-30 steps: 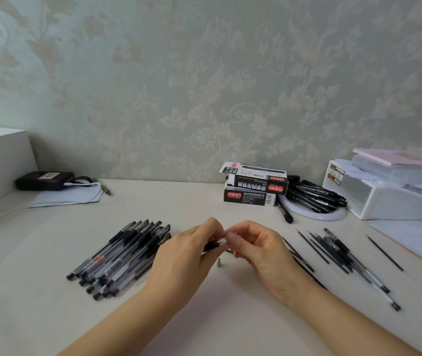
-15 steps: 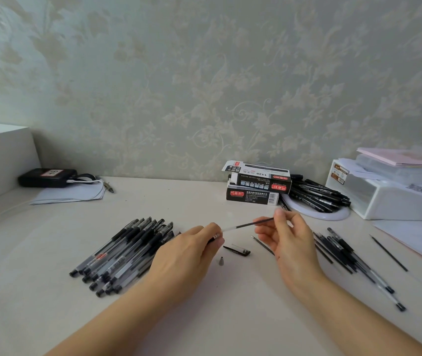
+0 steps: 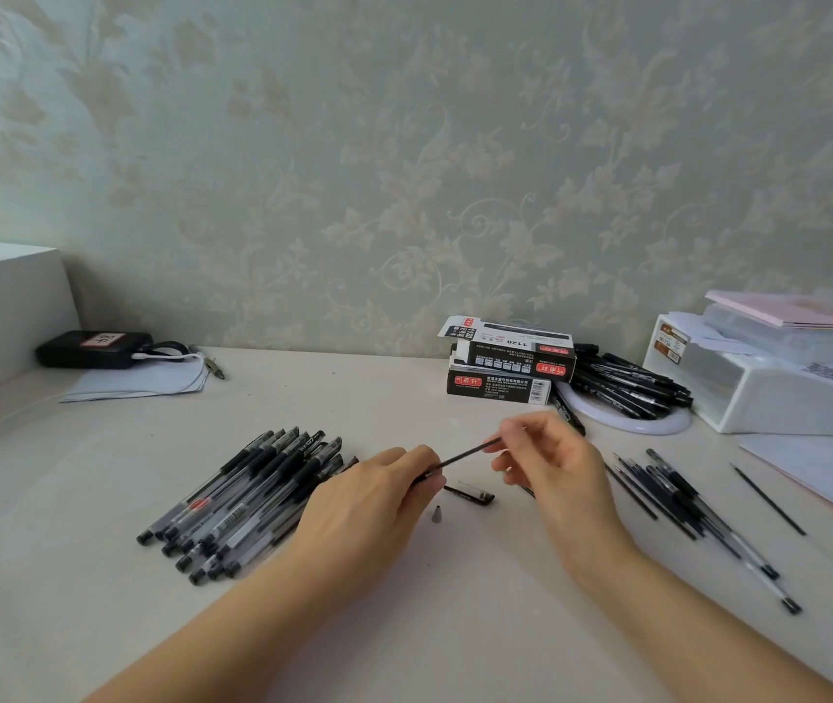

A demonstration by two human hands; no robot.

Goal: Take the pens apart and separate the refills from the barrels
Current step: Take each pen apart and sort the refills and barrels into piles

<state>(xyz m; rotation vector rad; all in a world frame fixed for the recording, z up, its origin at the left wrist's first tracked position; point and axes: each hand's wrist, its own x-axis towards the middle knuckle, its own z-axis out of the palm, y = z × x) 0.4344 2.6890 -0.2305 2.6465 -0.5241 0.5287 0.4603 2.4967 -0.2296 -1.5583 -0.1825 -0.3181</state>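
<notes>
My left hand [image 3: 369, 504] grips a pen barrel, mostly hidden inside the fist. A thin black refill [image 3: 462, 455] sticks out of the barrel toward the upper right. My right hand [image 3: 561, 474] pinches the refill's far end between thumb and fingertips. On the table between my hands lie a black pen cap [image 3: 470, 494] and a small grey metal tip [image 3: 437, 515]. A pile of several whole pens [image 3: 247, 494] lies to the left. Loose refills and barrels [image 3: 683, 504] lie to the right, with a single refill [image 3: 767, 499] further right.
Two stacked pen boxes [image 3: 506, 365] stand at the back, beside a white dish [image 3: 658, 426] holding several black pens. A white storage box [image 3: 769, 393] and papers [image 3: 830, 479] sit far right. A black case [image 3: 92, 350] on paper lies back left by a white block [image 3: 3, 312].
The hands were together on the pen; the cap came off onto the table. My right hand has drawn the refill out of the barrel up and to the right.
</notes>
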